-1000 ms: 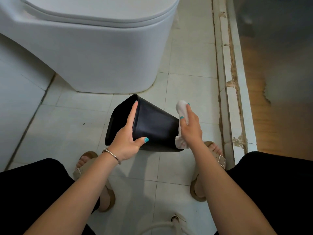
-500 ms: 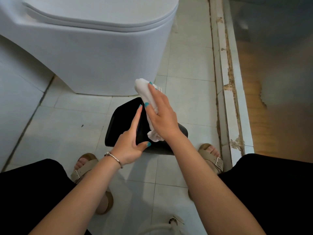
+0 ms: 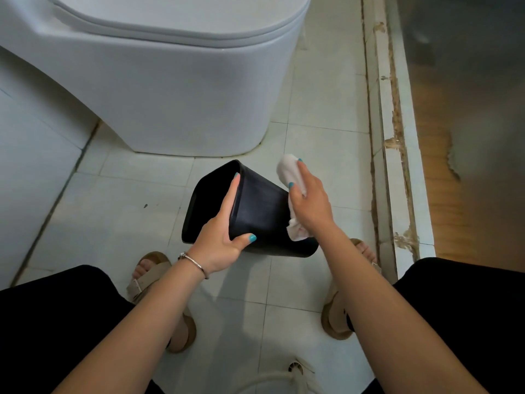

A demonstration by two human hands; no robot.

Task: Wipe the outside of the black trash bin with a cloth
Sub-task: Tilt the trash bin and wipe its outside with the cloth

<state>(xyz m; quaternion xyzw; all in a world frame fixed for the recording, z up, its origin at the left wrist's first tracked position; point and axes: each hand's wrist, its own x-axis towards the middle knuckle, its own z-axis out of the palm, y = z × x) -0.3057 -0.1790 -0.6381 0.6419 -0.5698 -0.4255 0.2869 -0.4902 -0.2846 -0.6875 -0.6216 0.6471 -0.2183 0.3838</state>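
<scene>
Cloth (image 3: 288,169) on tilted bin (image 3: 261,211) (right hand (image 3: 311,203))

Black trash bin (image 3: 255,211), white cloth (image 3: 288,169), white toilet (image 3: 170,81), pale tiled floor (image 3: 113,211).

Black plastic trash bin (image 3: 255,211) tipped on side above pale tiled floor (image 3: 326,137), mouth toward left, base toward right; white ceramic toilet (image 3: 170,81) behind it. Left hand (image 3: 220,237) on bin's near left end, fingers along rim, thumb on near side. Right hand (image 3: 308,200) at bin's right end, white crumpled cloth (image 3: 288,169) under it against bin. Raised stone threshold (image 3: 397,166) right of bin. Two tan sandals (image 3: 159,274) on floor nearer than bin, one either side
</scene>
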